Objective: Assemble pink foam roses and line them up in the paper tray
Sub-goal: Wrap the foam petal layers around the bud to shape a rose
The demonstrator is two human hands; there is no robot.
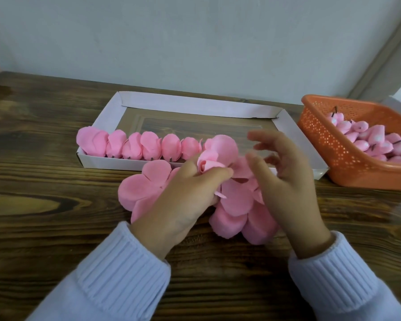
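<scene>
Head view puts the left grip (pixel 190 188) at the centre of the work: its thumb and fingers are curled tight round the base of a small rolled rosebud (pixel 208 164), pinching it so the furled tip points up and away from the person. Held that way, the bud likely serves as the core that a petal layer gets wrapped round. The right grip (pixel 285 179) hovers just beside it, wide, with fingers spread and loosely bent. It holds nothing that can be seen, and its fingertips are near the large pink petal (pixel 226 144) standing behind the bud. Whether that petal already belongs to the held bud cannot be told.

Under both grips lie flat petal sheets (pixel 144 188) on the counter (pixel 44 181), spread to the left and right, probably kept close so the next layer is within reach. Beyond them sits the paper tray (pixel 102 119), where finished roses (pixel 139 147) stand side by side against its near wall, starting from the left end; judging by that, the next rose would go at the row's right end. At far right an orange basket (pixel 329 149) holds spare buds (pixel 368 141) — stock, it seems, for later roses.
</scene>
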